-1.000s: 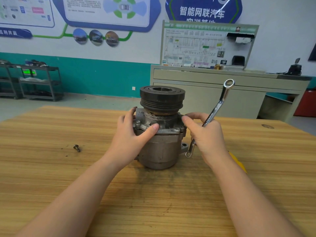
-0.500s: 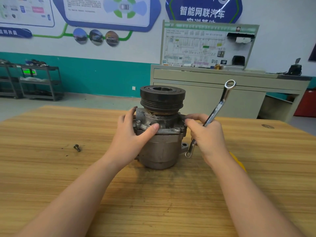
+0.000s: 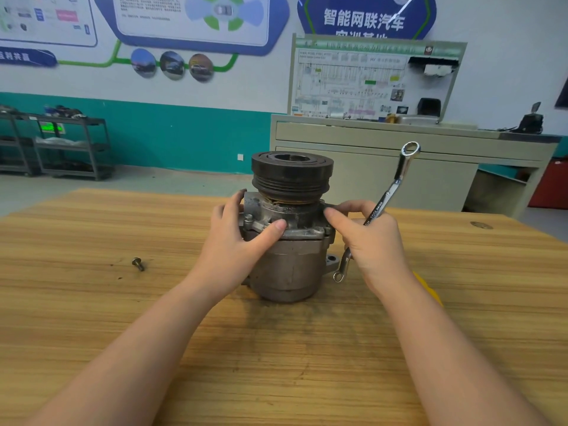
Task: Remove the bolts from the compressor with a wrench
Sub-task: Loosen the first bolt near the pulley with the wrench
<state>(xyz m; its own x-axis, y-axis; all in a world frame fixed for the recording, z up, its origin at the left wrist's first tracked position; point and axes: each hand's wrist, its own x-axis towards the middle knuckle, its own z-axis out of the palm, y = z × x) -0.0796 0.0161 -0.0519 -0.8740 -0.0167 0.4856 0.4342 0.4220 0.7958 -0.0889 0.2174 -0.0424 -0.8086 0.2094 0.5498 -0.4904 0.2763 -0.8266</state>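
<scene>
Right fingers [image 3: 335,214] are pinching at a flange bolt, wrench [image 3: 388,196] tucked in the right hand [image 3: 376,244]; left hand [image 3: 235,245] is gripping the compressor [image 3: 290,259], upright mid-tabletop [image 3: 92,302]. One bolt [image 3: 138,263] is lying loose at left. Advice: brace firmly, spin straight, don't drop the wrench

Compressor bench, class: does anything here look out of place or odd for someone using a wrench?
Yes. The wrench sits idle in the right hand, neither end on a bolt; thumb and forefinger work at the compressor flange instead. One loose bolt lies apart on the table.
</scene>
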